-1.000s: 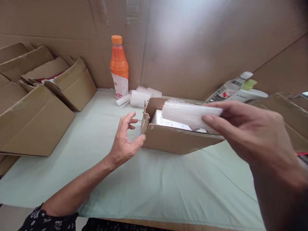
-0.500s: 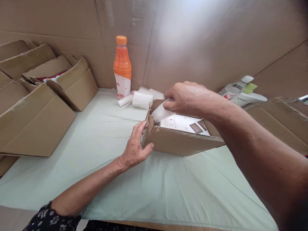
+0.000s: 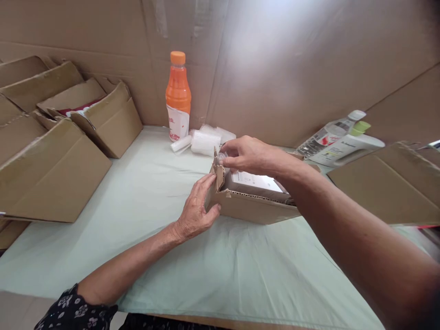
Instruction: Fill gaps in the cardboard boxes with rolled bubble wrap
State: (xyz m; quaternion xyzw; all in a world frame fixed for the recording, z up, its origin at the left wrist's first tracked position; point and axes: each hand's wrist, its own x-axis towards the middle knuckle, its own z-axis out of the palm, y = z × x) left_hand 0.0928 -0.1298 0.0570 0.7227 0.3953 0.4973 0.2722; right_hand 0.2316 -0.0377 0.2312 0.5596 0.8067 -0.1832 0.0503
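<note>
1. The right hand (image 3: 245, 155) reaches over the left end of the small carton (image 3: 256, 208). Its fingers (image 3: 229, 161) are pinched closed on a bit of clear bubble wrap (image 3: 222, 156), of which only a small shiny part shows; the rest is hidden under the fingers and inside the carton.
2. The left hand (image 3: 197, 210) is pressed on the left end wall of the small carton, with fingers curled around the torn corner flap and the thumb low on the near wall. It grips the cardboard firmly.
3. The small carton stands open on the bench (image 3: 144, 192), near the middle, a little to the far side. One white box (image 3: 256, 182) lies inside it; its print is too small to read, and its right part is covered by the right forearm.
4. Both forearms come in from the near edge. The left one is bare up to a dark flowered sleeve (image 3: 74, 311); the right one is cut off at the right border.
5. Far behind the carton stands one orange bottle (image 3: 178, 96), upright, with some rolled bubble wrap pieces (image 3: 206, 140) just beside it; their number is hard to tell.
6. At far right lie two plastic bottles (image 3: 338, 137), tilted, partly hidden behind a cardboard flap (image 3: 388, 188).
7. At left are several open empty-looking cartons (image 3: 58, 151), at least three, partly cut off.
</note>
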